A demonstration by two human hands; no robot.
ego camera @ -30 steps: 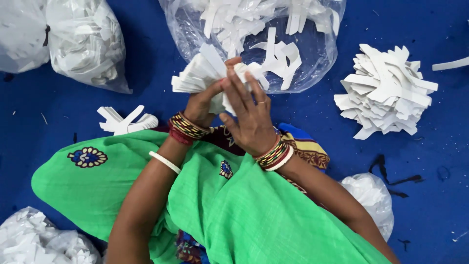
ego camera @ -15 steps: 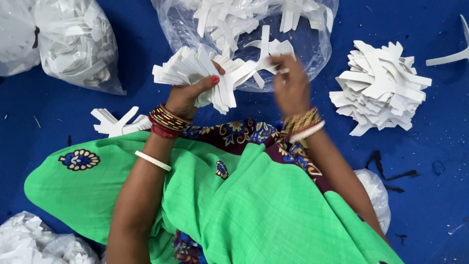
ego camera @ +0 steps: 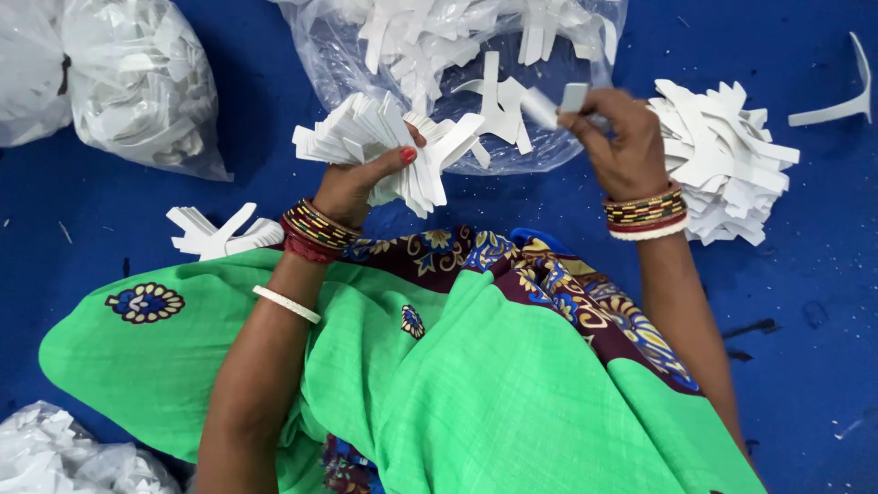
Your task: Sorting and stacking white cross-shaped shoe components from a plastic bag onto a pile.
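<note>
Head view shows the left hand point(ego camera: 352, 187) at centre left of the frame, fingers closed around a fanned stack of white cut-outs point(ego camera: 384, 146), thumb pressed on top. At upper right of centre the right hand point(ego camera: 622, 142) pinches a single white piece point(ego camera: 573, 96) between thumb and fingertips, just in front of the open clear plastic bag point(ego camera: 347, 64) full of similar pieces. A loose pile of white cut-outs point(ego camera: 727, 165) lies on the blue floor point(ego camera: 805, 302) just right of that hand, and a few pieces point(ego camera: 219, 233) lie left of the left wrist.

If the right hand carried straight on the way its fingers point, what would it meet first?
Probably the open clear plastic bag of white cut-outs; the right hand, pinching one white piece, points up-left toward it. Depth is unclear.
</note>
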